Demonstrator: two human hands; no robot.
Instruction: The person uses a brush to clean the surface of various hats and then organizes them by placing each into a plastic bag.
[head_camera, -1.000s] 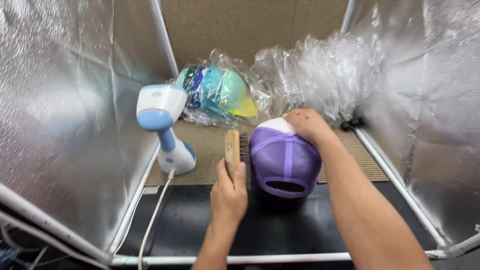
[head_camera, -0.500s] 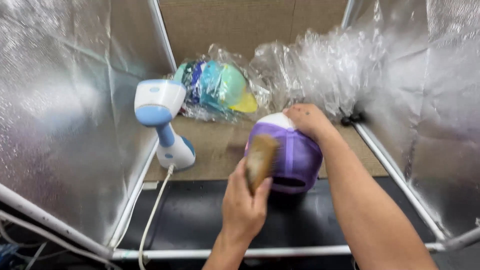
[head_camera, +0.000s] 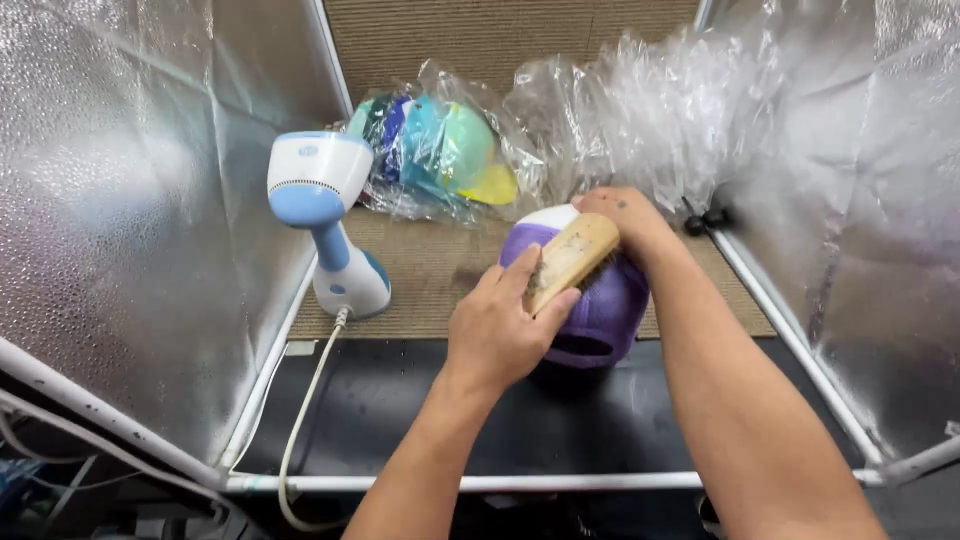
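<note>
Small garment-cleaning/finishing booth, workshop-type setup, not a home. Silver reflective sheeting (head_camera: 120, 230) walls me in on both sides, hung on a white tube frame (head_camera: 480, 482). Handheld steamer (head_camera: 325, 215) stands on the brown mat (head_camera: 430, 270), cord trailing off the front. Stock of bagged caps (head_camera: 440, 155) and loose clear plastic wrap (head_camera: 650, 110) piled at the back

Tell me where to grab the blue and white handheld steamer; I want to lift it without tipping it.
Grip the steamer by its slim blue neck between the wide head and the rounded base. It stands upright beside the left foil wall, so come from the right, the open mat side. The cord leaves the base toward the front, so it should not block a hold there.
</note>
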